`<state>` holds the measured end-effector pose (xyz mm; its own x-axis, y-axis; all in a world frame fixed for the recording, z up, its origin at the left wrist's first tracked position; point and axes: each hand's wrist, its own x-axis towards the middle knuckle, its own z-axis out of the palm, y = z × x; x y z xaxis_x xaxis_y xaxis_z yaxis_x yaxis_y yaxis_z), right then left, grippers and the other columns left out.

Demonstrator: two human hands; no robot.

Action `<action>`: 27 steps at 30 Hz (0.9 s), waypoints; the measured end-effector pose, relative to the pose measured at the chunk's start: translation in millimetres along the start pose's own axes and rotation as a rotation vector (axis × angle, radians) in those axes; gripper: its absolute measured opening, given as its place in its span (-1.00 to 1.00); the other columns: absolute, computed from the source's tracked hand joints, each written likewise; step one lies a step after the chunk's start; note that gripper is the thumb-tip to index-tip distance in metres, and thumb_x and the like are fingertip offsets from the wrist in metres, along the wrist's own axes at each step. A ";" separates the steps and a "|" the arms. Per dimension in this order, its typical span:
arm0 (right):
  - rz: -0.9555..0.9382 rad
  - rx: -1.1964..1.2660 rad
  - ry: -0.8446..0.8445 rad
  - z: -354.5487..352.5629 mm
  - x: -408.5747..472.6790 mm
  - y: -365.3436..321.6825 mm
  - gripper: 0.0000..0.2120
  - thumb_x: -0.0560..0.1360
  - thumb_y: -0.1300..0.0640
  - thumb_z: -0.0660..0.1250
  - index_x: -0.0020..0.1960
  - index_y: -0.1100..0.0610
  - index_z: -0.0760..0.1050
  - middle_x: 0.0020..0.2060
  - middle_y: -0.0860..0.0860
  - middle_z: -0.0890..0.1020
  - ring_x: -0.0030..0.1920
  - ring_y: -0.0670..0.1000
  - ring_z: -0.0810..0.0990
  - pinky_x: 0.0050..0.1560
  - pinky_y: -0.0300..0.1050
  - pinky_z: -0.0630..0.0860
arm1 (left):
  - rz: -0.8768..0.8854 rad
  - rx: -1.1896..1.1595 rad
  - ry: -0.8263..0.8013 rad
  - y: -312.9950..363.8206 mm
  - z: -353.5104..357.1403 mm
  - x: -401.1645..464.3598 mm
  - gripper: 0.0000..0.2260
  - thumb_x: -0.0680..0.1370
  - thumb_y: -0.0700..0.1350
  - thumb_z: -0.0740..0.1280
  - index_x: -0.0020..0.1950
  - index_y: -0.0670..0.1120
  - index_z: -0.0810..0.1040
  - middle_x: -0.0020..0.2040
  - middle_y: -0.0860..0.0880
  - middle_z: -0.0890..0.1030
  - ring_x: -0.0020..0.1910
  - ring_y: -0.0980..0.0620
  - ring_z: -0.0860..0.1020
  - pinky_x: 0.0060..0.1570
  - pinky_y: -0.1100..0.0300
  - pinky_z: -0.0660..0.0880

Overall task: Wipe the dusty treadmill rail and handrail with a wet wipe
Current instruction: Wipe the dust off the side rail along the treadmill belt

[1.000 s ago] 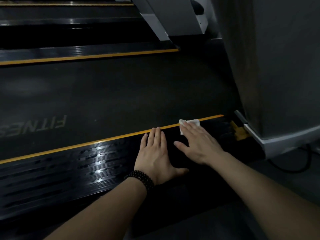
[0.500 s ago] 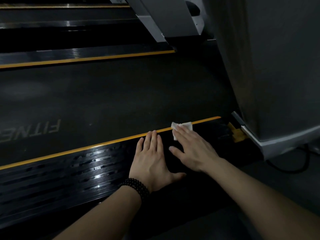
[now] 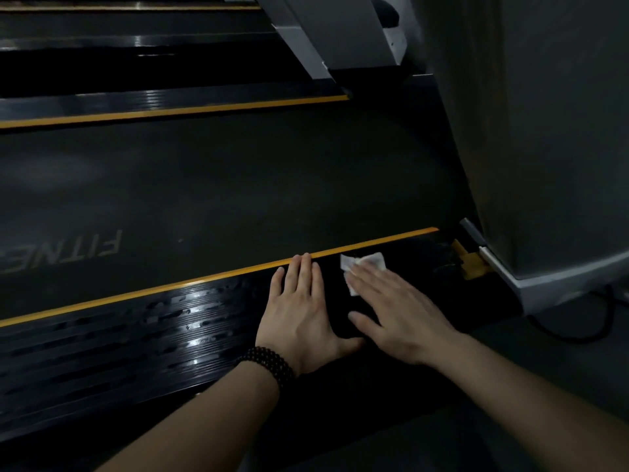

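Straight, flat fingers of the right hand [image 3: 398,311] press the wet wipe [image 3: 362,267] onto the ribbed rail [image 3: 153,328] beside the flat, empty left hand [image 3: 299,315]; even pressure along the grooves should lift dust best.

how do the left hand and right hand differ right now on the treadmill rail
The left hand lies bare on the side rail; the right hand presses a white wet wipe under its fingers. The left wrist wears a dark bead bracelet; the right wrist is bare. The right hand sits nearer the rail's end by the grey housing. Both lie flat, fingers straight, pointing toward the yellow stripe.
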<state>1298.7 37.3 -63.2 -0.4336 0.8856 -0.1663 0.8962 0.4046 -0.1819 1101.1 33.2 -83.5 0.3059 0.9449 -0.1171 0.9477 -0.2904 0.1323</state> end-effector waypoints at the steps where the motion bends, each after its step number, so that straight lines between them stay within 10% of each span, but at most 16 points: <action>1: 0.007 -0.021 -0.007 -1.2 -2.9 8.4 -0.25 0.52 -0.36 -0.12 0.63 -0.05 -0.06 0.60 -0.15 -0.07 0.56 -0.21 -0.21 0.57 -0.10 -0.11 | 0.005 0.001 -0.001 -0.3 0.1 0.4 0.20 0.31 0.67 -0.03 0.64 -0.16 -0.22 0.64 -0.18 -0.26 0.61 -0.10 -0.31 0.58 -0.13 -0.17; 18: 0.205 0.004 -0.028 -26.0 11.1 58.4 -0.32 0.62 -0.27 -0.01 0.63 0.03 0.02 0.61 -0.13 -0.02 0.57 -0.18 -0.08 0.52 -0.14 -0.08 | -0.041 -0.089 0.003 22.8 -5.7 23.4 0.03 0.35 0.65 -0.01 0.62 0.00 0.07 0.67 -0.14 -0.08 0.63 -0.11 -0.17 0.55 -0.26 -0.20; 27: 0.156 -0.013 0.008 -16.8 -10.6 58.6 -0.31 0.61 -0.25 0.10 0.63 -0.02 -0.03 0.61 -0.15 -0.05 0.57 -0.20 -0.16 0.57 -0.09 -0.04 | 0.021 -0.085 -0.004 28.1 -0.4 30.9 -0.06 0.41 0.61 -0.10 0.66 0.10 -0.08 0.67 0.03 -0.12 0.63 0.02 -0.22 0.57 -0.18 -0.21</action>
<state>1357.4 55.4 -55.8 -0.2879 0.9398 -0.1843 0.9540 0.2645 -0.1413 1137.2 54.3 -83.0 0.3258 0.9382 -0.1170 0.9301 -0.2959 0.2176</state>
